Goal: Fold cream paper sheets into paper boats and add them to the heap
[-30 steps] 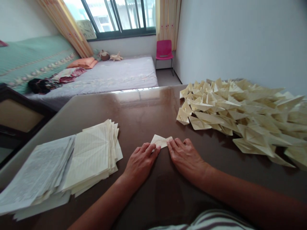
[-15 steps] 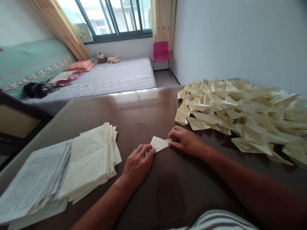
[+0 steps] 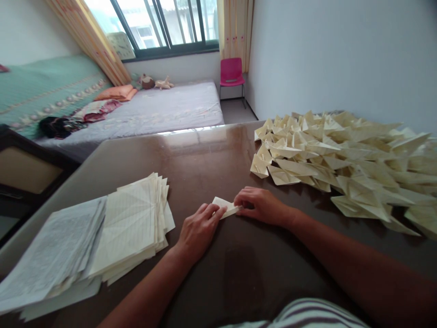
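A small cream piece of folded paper (image 3: pixel 223 205) lies on the brown table between my two hands. My left hand (image 3: pixel 200 227) is closed on its left end, the fingertips pressing it near the tabletop. At the right end, my right hand (image 3: pixel 257 206) pinches the paper's tip between thumb and curled fingers. The fingers cover both ends, so only the middle and a peaked upper edge of the paper show.
Left of my hands lie a stack of creased cream sheets (image 3: pixel 128 223) and a stack of printed paper (image 3: pixel 68 243). Many folded paper boats (image 3: pixel 307 150) are heaped at the right. Beyond the table (image 3: pixel 191 159) are a bed (image 3: pixel 170 105) and a pink chair (image 3: pixel 231 72).
My right hand has moved slightly left and down, closer to my left hand, and less of the folded paper shows. The view has shifted a little.
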A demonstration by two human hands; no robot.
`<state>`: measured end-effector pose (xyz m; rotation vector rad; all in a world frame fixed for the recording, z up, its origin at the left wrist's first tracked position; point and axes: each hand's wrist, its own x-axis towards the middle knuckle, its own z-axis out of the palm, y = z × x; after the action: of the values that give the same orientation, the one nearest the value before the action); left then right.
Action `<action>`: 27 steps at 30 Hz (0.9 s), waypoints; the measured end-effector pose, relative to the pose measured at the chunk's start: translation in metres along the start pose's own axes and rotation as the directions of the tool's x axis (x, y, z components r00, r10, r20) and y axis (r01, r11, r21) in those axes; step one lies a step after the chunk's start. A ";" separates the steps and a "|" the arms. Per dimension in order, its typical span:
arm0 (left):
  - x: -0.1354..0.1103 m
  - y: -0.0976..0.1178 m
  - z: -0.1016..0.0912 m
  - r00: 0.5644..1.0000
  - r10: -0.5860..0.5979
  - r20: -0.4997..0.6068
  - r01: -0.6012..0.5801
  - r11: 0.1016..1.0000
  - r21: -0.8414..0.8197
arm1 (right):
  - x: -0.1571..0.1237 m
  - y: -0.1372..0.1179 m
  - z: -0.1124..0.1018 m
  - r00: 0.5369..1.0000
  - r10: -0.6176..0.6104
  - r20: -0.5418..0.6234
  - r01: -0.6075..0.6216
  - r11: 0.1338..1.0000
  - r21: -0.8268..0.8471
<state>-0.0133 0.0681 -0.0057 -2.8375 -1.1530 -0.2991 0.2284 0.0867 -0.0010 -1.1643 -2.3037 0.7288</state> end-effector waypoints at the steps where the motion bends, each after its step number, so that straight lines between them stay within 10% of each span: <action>1: 0.000 0.000 0.000 1.000 0.011 -0.013 -0.011 1.000 -0.001 | 0.000 0.001 -0.002 0.997 0.077 -0.001 -0.077 0.997 -0.007; 5: -0.003 0.001 0.002 0.994 0.095 -0.062 -0.093 0.995 0.040 | -0.001 0.003 -0.009 0.959 0.283 0.025 -0.281 0.957 -0.077; 14: -0.005 0.003 0.001 0.994 0.084 -0.065 -0.079 0.994 0.069 | -0.004 -0.010 0.002 0.957 0.289 0.031 -0.288 0.956 -0.054; 27: -0.004 0.003 0.004 0.999 0.032 -0.033 -0.029 0.996 0.078 | -0.008 -0.016 -0.001 0.997 0.024 0.075 -0.001 0.955 -0.295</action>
<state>-0.0136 0.0633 -0.0102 -2.7689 -1.0889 -0.2931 0.2239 0.0723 0.0086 -1.2991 -2.5370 0.4494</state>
